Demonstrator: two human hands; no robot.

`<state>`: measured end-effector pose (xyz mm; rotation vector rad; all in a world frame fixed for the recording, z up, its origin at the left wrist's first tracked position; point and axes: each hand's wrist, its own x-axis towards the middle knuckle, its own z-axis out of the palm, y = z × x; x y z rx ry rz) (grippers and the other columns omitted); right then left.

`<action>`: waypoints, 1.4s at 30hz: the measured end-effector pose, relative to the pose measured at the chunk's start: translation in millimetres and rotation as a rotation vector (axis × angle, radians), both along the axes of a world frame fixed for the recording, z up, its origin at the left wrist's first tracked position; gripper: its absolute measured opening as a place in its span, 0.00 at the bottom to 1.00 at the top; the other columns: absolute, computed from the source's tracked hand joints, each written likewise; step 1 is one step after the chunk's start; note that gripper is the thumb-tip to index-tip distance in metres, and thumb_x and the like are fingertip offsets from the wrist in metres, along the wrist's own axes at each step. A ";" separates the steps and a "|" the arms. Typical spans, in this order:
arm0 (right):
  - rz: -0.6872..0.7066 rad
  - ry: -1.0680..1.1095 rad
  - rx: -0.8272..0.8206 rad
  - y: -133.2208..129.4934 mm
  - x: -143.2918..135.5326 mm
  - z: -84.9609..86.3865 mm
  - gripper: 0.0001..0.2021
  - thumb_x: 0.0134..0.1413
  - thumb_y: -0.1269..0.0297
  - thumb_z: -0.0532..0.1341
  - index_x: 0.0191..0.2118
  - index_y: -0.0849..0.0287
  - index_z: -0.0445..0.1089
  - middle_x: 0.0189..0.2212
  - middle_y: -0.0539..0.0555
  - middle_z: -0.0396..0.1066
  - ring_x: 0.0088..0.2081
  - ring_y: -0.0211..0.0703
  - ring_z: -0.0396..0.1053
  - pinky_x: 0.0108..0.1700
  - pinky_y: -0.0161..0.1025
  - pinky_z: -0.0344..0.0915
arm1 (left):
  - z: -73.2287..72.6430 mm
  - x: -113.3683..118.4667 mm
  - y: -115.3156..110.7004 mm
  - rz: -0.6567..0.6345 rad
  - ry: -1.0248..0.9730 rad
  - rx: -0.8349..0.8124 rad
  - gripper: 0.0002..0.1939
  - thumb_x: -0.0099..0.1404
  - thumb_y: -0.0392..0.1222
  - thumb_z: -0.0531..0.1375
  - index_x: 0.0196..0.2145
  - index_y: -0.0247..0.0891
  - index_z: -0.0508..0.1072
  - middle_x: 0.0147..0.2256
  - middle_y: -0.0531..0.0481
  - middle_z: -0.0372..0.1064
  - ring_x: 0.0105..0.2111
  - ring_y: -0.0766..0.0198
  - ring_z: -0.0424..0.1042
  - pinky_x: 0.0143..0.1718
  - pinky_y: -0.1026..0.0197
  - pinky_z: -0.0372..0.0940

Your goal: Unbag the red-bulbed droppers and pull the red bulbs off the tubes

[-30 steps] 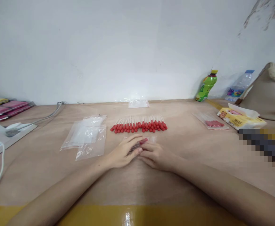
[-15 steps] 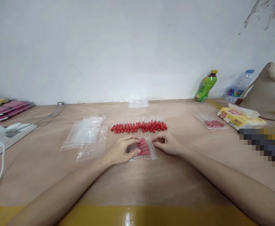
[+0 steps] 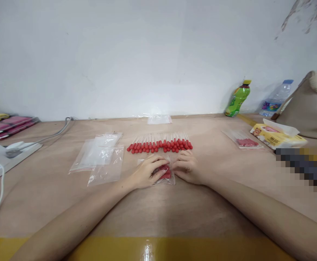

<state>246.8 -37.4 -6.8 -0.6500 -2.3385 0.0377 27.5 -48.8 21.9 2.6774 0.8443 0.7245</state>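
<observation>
A clear zip bag (image 3: 166,174) with red-tipped sticks inside lies on the table in front of me. My left hand (image 3: 149,171) is curled over its left part, fingers and thumb around the red tips. At the bag's right edge, my right hand (image 3: 188,167) has its fingers bent together on the plastic. Just beyond both hands runs a row of red-tipped sticks (image 3: 159,145), tips toward me. Flat clear bags (image 3: 106,165) overlap to the left of my left hand.
Another filled bag (image 3: 246,142) lies at the right beside a yellow tissue pack (image 3: 278,135). Behind stand a green bottle (image 3: 238,99), a clear bottle (image 3: 276,98) and a beige bag (image 3: 307,105). A power strip (image 3: 0,159) with cables sits at the left.
My left hand has slid slightly right over the red tips. My right hand has closed in on the bag's right edge, and the bag has shifted a little left.
</observation>
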 end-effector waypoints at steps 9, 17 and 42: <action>-0.002 0.041 0.155 1.9 -5.8 1.7 0.04 0.50 0.69 0.59 0.27 0.57 0.68 0.26 0.50 0.68 0.33 0.39 0.59 0.37 0.39 0.53 | 5.2 0.0 -2.2 0.009 0.123 0.110 0.14 0.64 0.36 0.50 0.47 0.41 0.67 0.42 0.47 0.65 0.41 0.61 0.65 0.42 0.59 0.61; 0.041 -0.072 0.284 -4.8 -14.2 6.4 0.09 0.55 0.71 0.53 0.28 0.56 0.67 0.26 0.50 0.67 0.32 0.38 0.58 0.36 0.38 0.50 | 9.7 -2.0 0.3 0.017 0.243 0.245 0.13 0.66 0.37 0.47 0.37 0.42 0.71 0.35 0.51 0.66 0.30 0.69 0.66 0.30 0.67 0.58; 0.141 -0.320 0.447 -3.9 -22.2 21.5 0.16 0.62 0.71 0.44 0.27 0.59 0.64 0.26 0.48 0.64 0.34 0.36 0.57 0.40 0.37 0.52 | -2.9 -13.0 10.7 -0.219 0.197 0.336 0.13 0.67 0.33 0.44 0.31 0.36 0.67 0.30 0.49 0.68 0.29 0.68 0.66 0.33 0.66 0.60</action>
